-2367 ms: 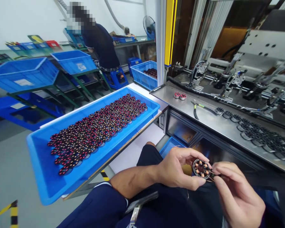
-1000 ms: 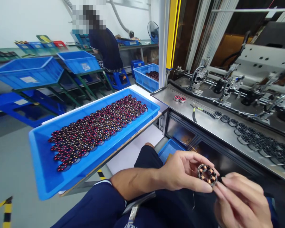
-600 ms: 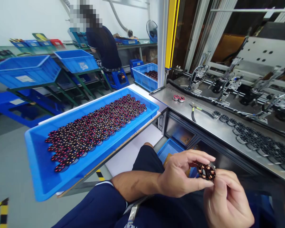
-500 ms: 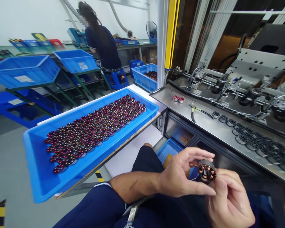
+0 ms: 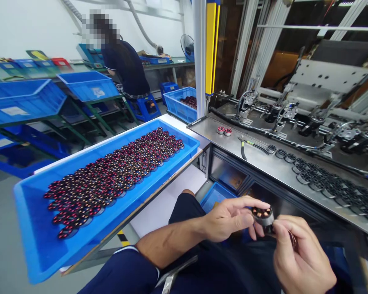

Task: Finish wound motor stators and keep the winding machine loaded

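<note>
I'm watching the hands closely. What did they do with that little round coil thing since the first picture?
Both hands tipped the small wound coil: its copper face showed flat before, now it is nearly edge-on. The left hand and right hand still hold it. The blue tray of coils and the pliers stayed put.

Factory floor: parts bins point(image 5: 33, 245), assembly machine point(image 5: 309, 94)

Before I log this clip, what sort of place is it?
Most likely a small-motor assembly floor: a blue tray full of copper-wound stators, a steel bench with bare cores lined up, and the left hand and right hand gripping one stator.
</note>
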Tool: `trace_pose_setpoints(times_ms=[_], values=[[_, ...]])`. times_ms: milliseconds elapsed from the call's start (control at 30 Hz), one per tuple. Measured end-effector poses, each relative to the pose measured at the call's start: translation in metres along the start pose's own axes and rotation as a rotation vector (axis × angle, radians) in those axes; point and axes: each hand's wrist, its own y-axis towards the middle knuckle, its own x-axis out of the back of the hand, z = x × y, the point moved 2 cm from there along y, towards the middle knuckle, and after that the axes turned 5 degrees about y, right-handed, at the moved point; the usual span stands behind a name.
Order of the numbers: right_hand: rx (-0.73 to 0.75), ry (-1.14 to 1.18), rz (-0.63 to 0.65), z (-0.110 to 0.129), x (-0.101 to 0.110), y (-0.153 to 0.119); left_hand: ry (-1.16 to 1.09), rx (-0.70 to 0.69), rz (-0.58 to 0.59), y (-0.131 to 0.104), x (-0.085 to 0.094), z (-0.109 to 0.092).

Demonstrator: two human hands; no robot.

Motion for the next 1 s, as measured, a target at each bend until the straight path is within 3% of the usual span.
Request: trace_pose_setpoints(times_ms=[167,300,367,433,500,533,733,867,933,1000], values=[[-0.134,0.152,0.103,-0.002,0.002,0.004,-0.037,-0.135,-0.129,-0.002,-0.004,-0.015],[0.044,0.122,0.205,0.004,0.009,0.012,-0.190,-0.022,-0.183,-0.001,-0.002,-0.009],[0.158,0.044,0.274,0.006,0.013,0.017,-0.195,0.127,-0.080,0.001,0.000,0.000],[0.235,-0.017,0.335,0.007,0.016,0.021,-0.193,0.261,0.120,0.002,0.000,0.009],[0.273,-0.056,0.356,0.008,0.018,0.023,-0.192,0.296,0.231,0.001,0.001,0.013],[0.268,-0.071,0.348,0.008,0.018,0.024,-0.188,0.277,0.229,0.001,0.002,0.013],[0.014,0.000,0.209,0.007,0.010,0.018,-0.120,0.067,0.009,-0.001,-0.005,-0.003],[-0.105,0.137,0.238,0.006,0.008,0.017,-0.086,-0.115,-0.116,-0.003,-0.008,-0.013],[-0.043,0.139,0.257,0.007,0.010,0.018,-0.150,-0.079,-0.154,-0.003,-0.007,-0.012],[0.063,0.105,0.279,0.007,0.014,0.020,-0.206,0.066,-0.137,-0.001,-0.005,-0.005]])
